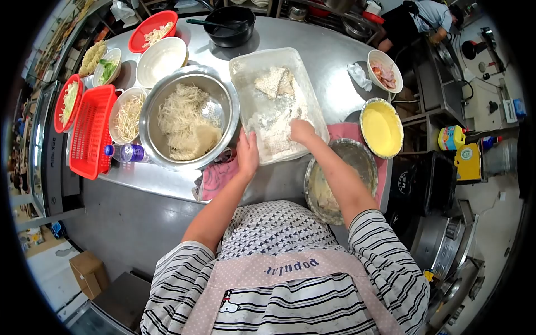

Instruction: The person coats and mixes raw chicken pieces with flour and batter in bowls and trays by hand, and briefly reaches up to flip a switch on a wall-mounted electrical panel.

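A white rectangular tray (311,106) in front of me holds white powdery coating with crumbs (273,125) and a coated, flat piece of food (274,82) toward its far end. At the tray's near left side is my left hand (247,152), thumb by the rim and fingers along the outer wall. My right hand (302,132) reaches down into the coating; its fingers look curled, and their tips are hidden. Under my right forearm stands a metal bowl (312,192) with pale wet contents. Left of the tray, a large steel bowl (146,120) contains thin pale noodles (187,120).
A bowl of yellow liquid (382,128) and a bowl of sliced meat (384,74) stand right. Around the left are a red basket (92,131), a bottle (127,152) and bean sprouts (129,117). A black pan (229,28) sits behind. Another person (432,22) works at upper right.
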Demonstrator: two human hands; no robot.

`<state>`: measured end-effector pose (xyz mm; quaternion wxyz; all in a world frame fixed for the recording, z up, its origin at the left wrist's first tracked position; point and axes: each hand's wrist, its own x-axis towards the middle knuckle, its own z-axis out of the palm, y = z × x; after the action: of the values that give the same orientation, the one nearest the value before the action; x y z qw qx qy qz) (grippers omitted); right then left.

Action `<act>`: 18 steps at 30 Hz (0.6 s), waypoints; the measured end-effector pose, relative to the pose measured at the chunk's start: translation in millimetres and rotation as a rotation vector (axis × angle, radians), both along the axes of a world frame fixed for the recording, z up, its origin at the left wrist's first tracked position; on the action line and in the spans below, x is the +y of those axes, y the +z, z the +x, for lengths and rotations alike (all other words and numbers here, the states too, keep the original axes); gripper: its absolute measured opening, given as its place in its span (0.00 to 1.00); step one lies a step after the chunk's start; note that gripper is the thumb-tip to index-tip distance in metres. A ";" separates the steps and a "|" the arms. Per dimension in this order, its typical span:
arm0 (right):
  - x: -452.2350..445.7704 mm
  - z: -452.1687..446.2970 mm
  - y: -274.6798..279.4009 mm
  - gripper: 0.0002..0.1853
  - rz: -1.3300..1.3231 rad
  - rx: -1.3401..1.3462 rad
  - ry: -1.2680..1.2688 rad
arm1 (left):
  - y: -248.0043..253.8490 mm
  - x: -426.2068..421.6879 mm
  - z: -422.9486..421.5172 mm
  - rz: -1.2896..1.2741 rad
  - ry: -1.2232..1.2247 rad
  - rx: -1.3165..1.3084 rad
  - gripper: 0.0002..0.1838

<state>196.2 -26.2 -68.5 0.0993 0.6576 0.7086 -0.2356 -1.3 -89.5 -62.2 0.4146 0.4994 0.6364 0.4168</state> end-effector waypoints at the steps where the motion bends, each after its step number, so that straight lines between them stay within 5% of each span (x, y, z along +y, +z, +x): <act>1: -1.9 -1.9 -0.7 0.15 -0.056 -0.070 -0.010 | 1.0 -0.4 -0.3 0.000 0.004 0.000 0.26; 5: -5.9 10.2 5.2 0.13 0.022 0.084 0.051 | 8.9 -2.3 0.0 -0.016 -0.009 -0.019 0.26; 7: -13.3 13.2 48.1 0.11 0.130 0.389 -0.050 | 9.2 -1.8 0.2 -0.010 -0.010 -0.025 0.26; 10: -28.8 2.1 104.1 0.09 0.180 0.462 -0.075 | 4.3 -2.1 0.9 0.006 -0.006 -0.013 0.26; 14: -40.0 -7.9 81.6 0.08 0.393 0.236 0.145 | -3.7 0.4 1.2 0.036 0.000 0.001 0.26; 16: -42.1 -10.3 44.8 0.08 0.169 -0.042 0.325 | -1.7 0.2 0.2 0.033 0.006 0.000 0.26; 18: -35.6 -9.8 34.9 0.08 0.063 0.026 0.267 | 3.7 -0.3 -0.5 0.005 -0.012 -0.035 0.27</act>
<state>186.3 -61.9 -33.6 0.0998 0.5571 0.7983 -0.2062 -1.8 -89.8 -58.5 0.4270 0.4966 0.6250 0.4248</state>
